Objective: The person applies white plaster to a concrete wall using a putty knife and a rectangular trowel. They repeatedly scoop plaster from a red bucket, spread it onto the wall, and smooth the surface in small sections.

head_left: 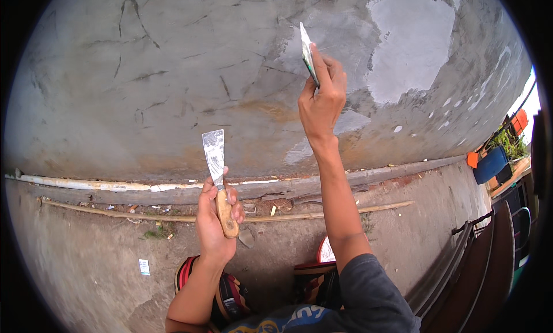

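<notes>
A grey cracked wall [196,85] fills the upper view, with pale patches [403,45] at the upper right. My left hand [213,220] grips the wooden handle of a putty knife [214,154], whose upright metal blade is smeared with white material. My right hand [324,102], raised before the wall, grips a flat spreader [307,48] with white material and a green strip along it, seen nearly edge-on; whether it touches the wall I cannot tell.
Along the wall's foot run a white pipe [109,185] and a long pole [288,216]. A red-rimmed container [326,250] is partly hidden by my right arm. A blue barrel [491,165], plants [508,142] and a dark bench-like frame [478,264] stand at the right.
</notes>
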`<state>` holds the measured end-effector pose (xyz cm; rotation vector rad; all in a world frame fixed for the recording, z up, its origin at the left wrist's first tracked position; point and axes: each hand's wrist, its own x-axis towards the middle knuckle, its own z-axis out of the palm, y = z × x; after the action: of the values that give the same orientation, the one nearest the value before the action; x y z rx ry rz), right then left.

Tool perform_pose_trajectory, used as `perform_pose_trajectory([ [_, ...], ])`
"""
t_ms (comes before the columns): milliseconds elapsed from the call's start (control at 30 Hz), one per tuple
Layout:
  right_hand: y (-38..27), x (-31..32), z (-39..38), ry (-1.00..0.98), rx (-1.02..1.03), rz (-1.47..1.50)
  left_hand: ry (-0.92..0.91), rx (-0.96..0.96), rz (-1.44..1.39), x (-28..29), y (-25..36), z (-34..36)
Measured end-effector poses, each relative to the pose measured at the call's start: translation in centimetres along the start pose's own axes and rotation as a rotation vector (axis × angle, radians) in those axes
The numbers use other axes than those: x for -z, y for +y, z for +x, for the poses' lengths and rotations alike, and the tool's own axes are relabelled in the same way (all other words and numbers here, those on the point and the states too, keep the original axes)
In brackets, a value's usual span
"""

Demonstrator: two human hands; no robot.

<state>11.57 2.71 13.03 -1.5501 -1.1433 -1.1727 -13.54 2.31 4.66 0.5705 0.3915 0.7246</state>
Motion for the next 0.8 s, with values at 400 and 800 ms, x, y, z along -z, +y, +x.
perform_pose_trajectory([
  [400, -1.8, -1.7, -2.3, -0.143, 0.076, -0.021, 0.0, -0.007, 0.001, 0.4, 0.0, 0.0],
  [800, -4.5, -8.5, -8.4, -0.114, 0.082, -0.075, 0.01, -0.022, 0.015, 0.3, 0.0, 0.5],
])
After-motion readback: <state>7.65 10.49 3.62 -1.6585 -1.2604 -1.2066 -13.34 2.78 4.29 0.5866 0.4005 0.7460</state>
